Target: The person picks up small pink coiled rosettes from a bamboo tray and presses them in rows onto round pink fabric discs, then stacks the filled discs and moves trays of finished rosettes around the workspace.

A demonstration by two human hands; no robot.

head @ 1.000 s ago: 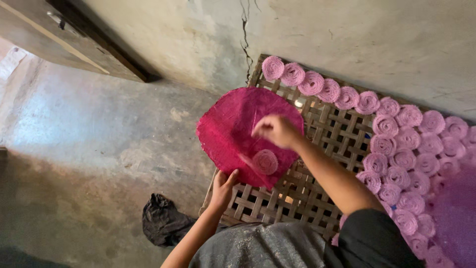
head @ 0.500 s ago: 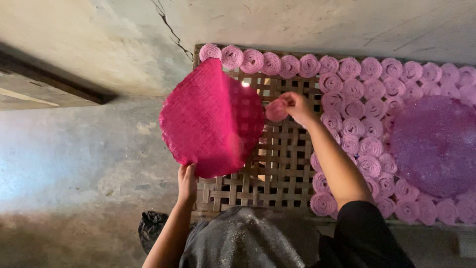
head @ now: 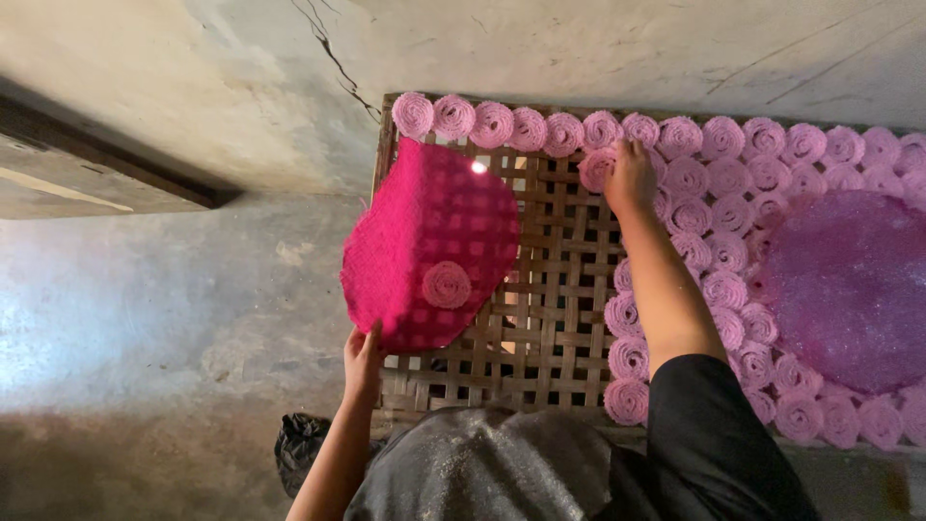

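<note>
Setting: While the person leans over a woven bamboo rack that stands against a cracked plaster wall, both arms reach out over its lattice.

Left hand: the left hand grips the near edge of a bright pink mesh disc, fingers closed on its rim; the disc tilts up above the left part of the rack, beyond the fingers.

On the disc: one pale pink coil lies on the disc's near half, just beyond the left hand and apart from its fingers.

Right hand: the right hand lies far out over the rack, palm down, fingers bent onto a pink coil at the far side; whether they pinch it or only press it, I cannot tell.

Where that coil is: under the fingertips, partly showing at the hand's left, just near of the far row of coils that lines the rack's far edge.

Right side: more pale pink coils pack the right part of the rack, around a large purple mesh disc.

Bare lattice: the open weave shows between the pink disc and the right forearm.

Near left: a black bag lies on the concrete floor, beside the left elbow.

Clothing: a dark sleeve covers the right upper arm.
</note>
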